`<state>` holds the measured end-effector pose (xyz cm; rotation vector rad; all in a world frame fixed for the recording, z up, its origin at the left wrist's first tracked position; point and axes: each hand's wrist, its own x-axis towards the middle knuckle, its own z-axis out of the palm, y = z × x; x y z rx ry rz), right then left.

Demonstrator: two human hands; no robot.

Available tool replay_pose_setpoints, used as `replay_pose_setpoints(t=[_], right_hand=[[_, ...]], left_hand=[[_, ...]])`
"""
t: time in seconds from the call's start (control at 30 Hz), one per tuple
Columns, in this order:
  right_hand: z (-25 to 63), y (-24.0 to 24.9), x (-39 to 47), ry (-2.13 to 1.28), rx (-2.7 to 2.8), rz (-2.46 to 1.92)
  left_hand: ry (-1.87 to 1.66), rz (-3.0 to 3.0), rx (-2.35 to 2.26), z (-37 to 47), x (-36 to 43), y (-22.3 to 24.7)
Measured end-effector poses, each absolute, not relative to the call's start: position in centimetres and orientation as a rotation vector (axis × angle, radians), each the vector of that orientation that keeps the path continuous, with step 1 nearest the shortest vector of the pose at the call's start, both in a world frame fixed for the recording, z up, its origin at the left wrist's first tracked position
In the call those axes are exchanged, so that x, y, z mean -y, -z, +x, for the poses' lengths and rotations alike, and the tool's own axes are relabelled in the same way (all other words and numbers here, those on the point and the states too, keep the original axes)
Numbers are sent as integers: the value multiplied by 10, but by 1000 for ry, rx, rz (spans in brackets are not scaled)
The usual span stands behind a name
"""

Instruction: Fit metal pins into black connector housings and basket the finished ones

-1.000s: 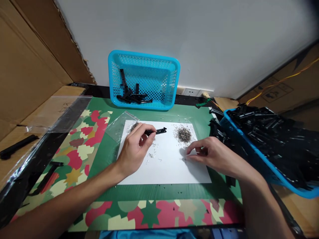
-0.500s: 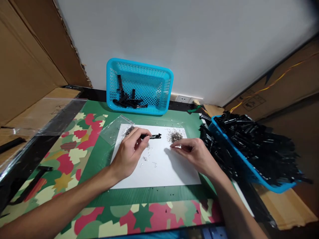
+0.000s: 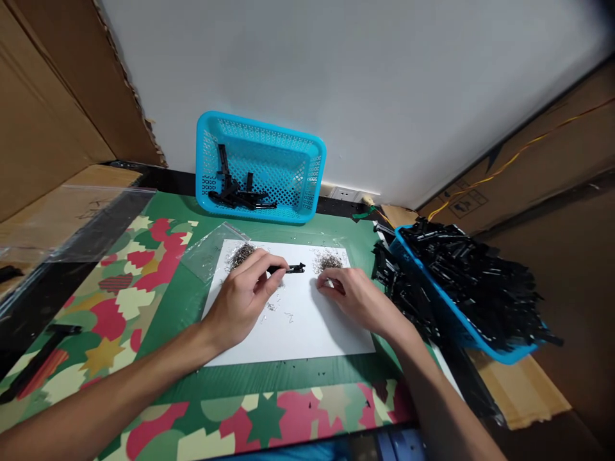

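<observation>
My left hand pinches a narrow black plastic part, whose notched end sticks out to the right past the fingertips. My right hand is curled, thumb and fingers together, at the front edge of the right pile of tiny metal pieces. Whatever lies between those fingertips is too small to make out. Behind my left hand sits another pile of small metal pieces. A few loose, wire-like bits are scattered on the white sheet under both hands.
At the back, a blue basket leans against the wall, holding several black parts. To the right, a blue basket is heaped with black parts, more lying beside it. A clear plastic bag lies left of the sheet.
My right hand's fingers have drawn in from stretched to curled beside the right metal pile. My left hand still holds the black part. The whole view has shifted slightly.
</observation>
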<state>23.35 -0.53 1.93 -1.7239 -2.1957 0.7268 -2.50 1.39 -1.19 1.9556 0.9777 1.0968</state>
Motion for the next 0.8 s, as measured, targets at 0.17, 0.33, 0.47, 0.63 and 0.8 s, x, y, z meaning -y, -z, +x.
replay_pose_setpoints(t=[0.17, 0.33, 0.47, 0.63, 0.8], right_hand=[[229, -36, 12, -782, 2283, -1698], [216, -57, 8, -1154, 1933, -1386], [199, -55, -2, -1601, 1498, -1128], [180, -35, -6, -1755, 1296, -1035], [177, -27, -1, -1521, 1466, -1122]], left_hand=[[-1110, 1974, -954, -25, -14, 12], [-1123, 2000, -900, -26, -13, 16], [-1125, 1942, -902, -25, -10, 17], [-1115, 1895, -934, -25, -9, 14], [-1124, 1925, -943, -26, -11, 12]])
